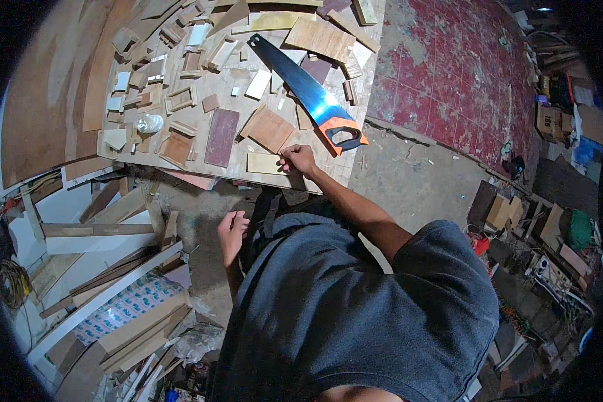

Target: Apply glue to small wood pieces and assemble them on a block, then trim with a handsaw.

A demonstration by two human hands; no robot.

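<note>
My right hand (pixel 297 159) is at the table's near edge, fingers curled in a pinch. What they hold, if anything, is too small to make out. Just beside its fingertips lies a flat pale yellow wood strip (pixel 262 163). Past the hand is a brown wood panel piece (pixel 272 127). A handsaw (pixel 301 80) with an orange and black handle rests diagonally on the table, its handle right of the hand. My left hand (pixel 232 234) hangs below the table edge near my body, its fingers loosely curled and nothing seen in them.
The wooden table (pixel 130 159) carries several small wood frames and offcuts, a dark red board (pixel 222 138) and a clear plastic item (pixel 150 123). Planks (pixel 107 230) are heaped at lower left. Worn red flooring (pixel 435 80) and clutter with a cardboard box (pixel 551 122) are to the right.
</note>
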